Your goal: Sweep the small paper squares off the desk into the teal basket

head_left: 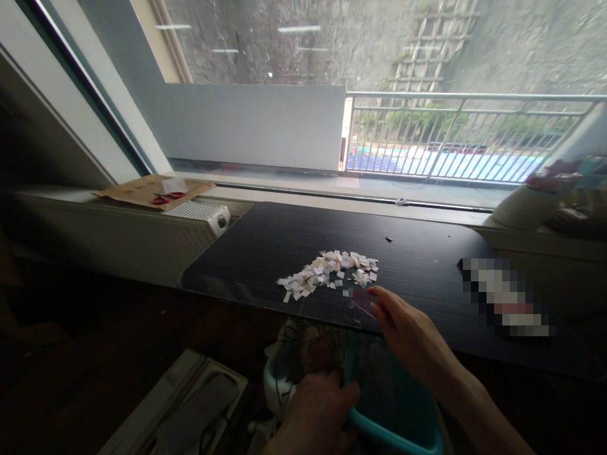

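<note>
A loose pile of small white paper scraps (310, 275) lies on the dark tabletop (227, 253). My right hand (410, 332) pinches a thin, pinkish, card-like piece (364, 302) against the surface, at the pile's near right side by the table's front edge. A few scraps rest just beyond the card's far edge. Below that edge stands a teal bin (398, 436), its opening facing up under the card. My left hand (315, 404) is closed at the bin's left rim; its fingertips are dim and partly hidden.
Red-handled scissors (168, 198) lie on a brown paper envelope (137, 193) on the sill, above a white radiator (199, 215). A blurred-out object (507, 300) sits at the table's right. An open box (190, 404) is on the floor at left. A window spans the back.
</note>
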